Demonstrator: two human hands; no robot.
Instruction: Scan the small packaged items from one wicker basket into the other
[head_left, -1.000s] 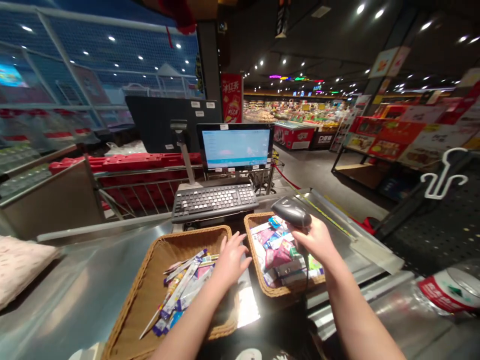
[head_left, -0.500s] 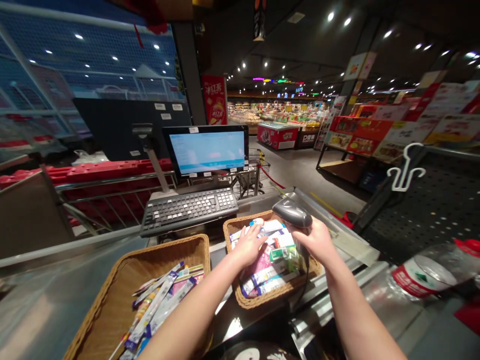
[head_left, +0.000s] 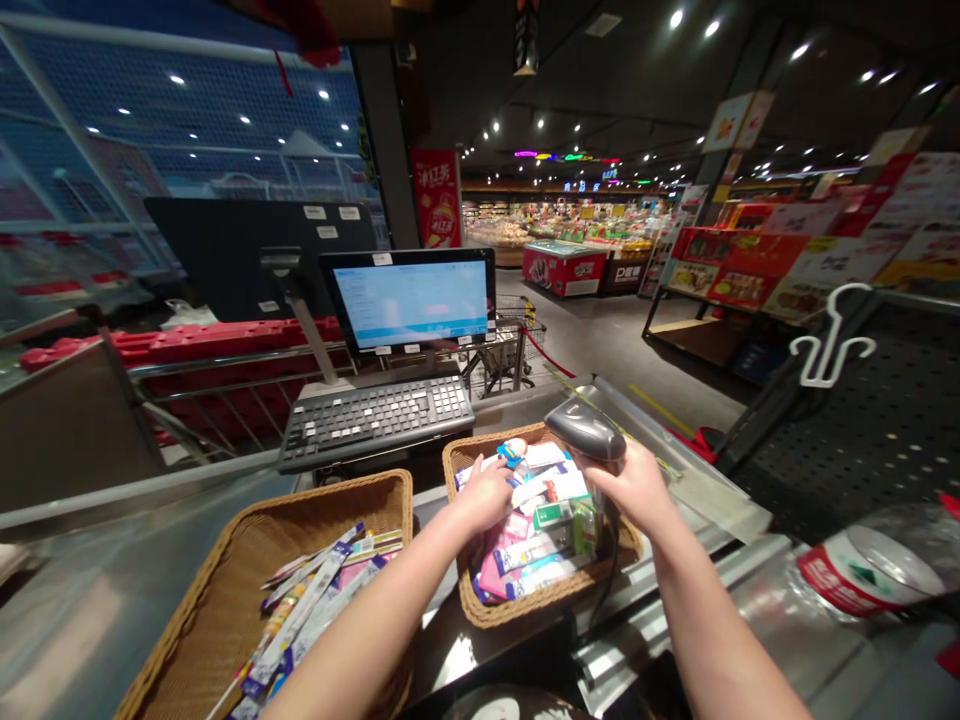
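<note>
**Our left hand (head_left: pixel 484 497) rests on small packets (head_left: pixel 540 530) in a wicker basket (head_left: pixel 525 610) as our right hand (head_left: pixel 626 487) grips a barcode scanner (head_left: pixel 585 428)**

Closest to us, both bare forearms reach out over a steel checkout counter (head_left: pixel 75 625). Our left hand is half closed, its fingers bent down onto the colourful heap; we cannot tell whether it has hold of a packet. Our right hand is closed firmly around the handle of the grey scanner, which sits just above the basket's far side. A black cable (head_left: pixel 609 590) runs down from the scanner beside the basket.

To our left stands a second wicker basket (head_left: pixel 330 495), holding long, thin packets (head_left: pixel 307 610). To our right lies a clear plastic bottle (head_left: pixel 862 565) with a red label, near a black pegboard panel (head_left: pixel 862 440) carrying a white hanger (head_left: pixel 829 345).

Straight ahead are a black keyboard (head_left: pixel 375 422) and a lit monitor (head_left: pixel 409 300). Beyond them, a wire shopping cart (head_left: pixel 502 350) stands near a red rope. Farther off, a red freezer (head_left: pixel 562 270) and stocked supermarket displays fill the aisle.
</note>
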